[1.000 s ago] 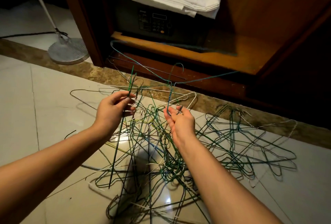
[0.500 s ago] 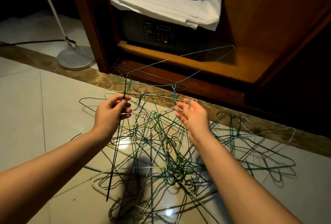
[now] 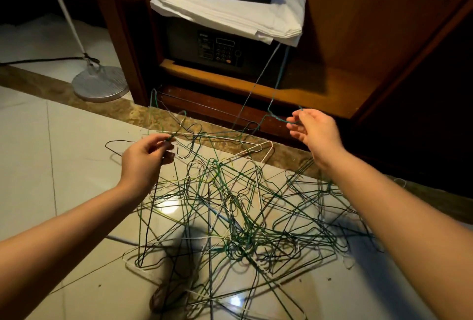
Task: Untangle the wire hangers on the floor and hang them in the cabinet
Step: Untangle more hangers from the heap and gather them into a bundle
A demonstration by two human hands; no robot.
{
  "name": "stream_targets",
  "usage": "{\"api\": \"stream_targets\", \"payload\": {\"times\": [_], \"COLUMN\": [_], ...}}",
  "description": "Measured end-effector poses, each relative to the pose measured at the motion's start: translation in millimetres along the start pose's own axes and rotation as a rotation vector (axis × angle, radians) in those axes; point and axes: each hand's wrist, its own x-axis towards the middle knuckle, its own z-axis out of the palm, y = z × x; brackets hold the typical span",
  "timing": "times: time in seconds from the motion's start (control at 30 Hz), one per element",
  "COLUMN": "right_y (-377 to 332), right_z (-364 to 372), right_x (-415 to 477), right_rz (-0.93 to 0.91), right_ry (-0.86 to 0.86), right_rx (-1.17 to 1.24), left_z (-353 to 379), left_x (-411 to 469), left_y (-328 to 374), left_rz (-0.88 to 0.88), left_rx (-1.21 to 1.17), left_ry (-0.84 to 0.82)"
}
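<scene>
Many green, white wire hangers (image 3: 230, 204) tangled on floor (image 3: 38, 166) | left fingers (image 3: 156, 144) pinch green wire (image 3: 176, 134) | right fingers (image 3: 301, 116) pinch teal hanger (image 3: 279, 76)

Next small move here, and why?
Probably raise the right hand up and rightward to draw the teal hanger free, while the left hand holds the pile down. The right hand pinches that hanger's hook and its frame stands lifted before the safe, but its lower corner seems caught in wires at the pile's far edge, near where the left hand pinches a green wire.
</scene>
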Motion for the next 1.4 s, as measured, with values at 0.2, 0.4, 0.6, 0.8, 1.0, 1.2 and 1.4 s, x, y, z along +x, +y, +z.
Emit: {"api": "stream_targets", "payload": {"times": [0.2,0.4,0.6,0.8,1.0,1.2,1.4], "right_y": [-21.8,-7.9,9.4,20.4,28.3,36.4,78.5], "right_z": [0.5,15.3,28.2,27.0,29.2,29.1,19.4], "right_x": [-24.3,-72.3,-85.5,-92.8,-102.4,-101.2,-77.5], "right_rz": [0.01,0.053,0.079,0.143,0.2,0.171,0.116], "right_ry": [-0.086,-0.194,-0.219,-0.193,-0.222,-0.35,-0.338], "right_rx": [-0.113,-0.034,-0.013,0.075,0.134,-0.011,-0.468], "left_z": [30.7,61.5,63.2,58.1,60.4,52.9,19.8], "left_x": [-20.1,-46.0,-53.8,-63.2,-72.8,-72.8,-57.9], "left_y": [33.2,33.7,9.8,0.8,4.4,-2.6,-11.4], "left_rz": [0.195,0.225,0.384,0.349,0.06,-0.007,-0.051], "left_rx": [0.129,0.287,0.495,0.511,0.287,0.372,0.385], "left_ry": [-0.224,-0.405,-0.392,-0.434,-0.434,-0.443,-0.315]}}
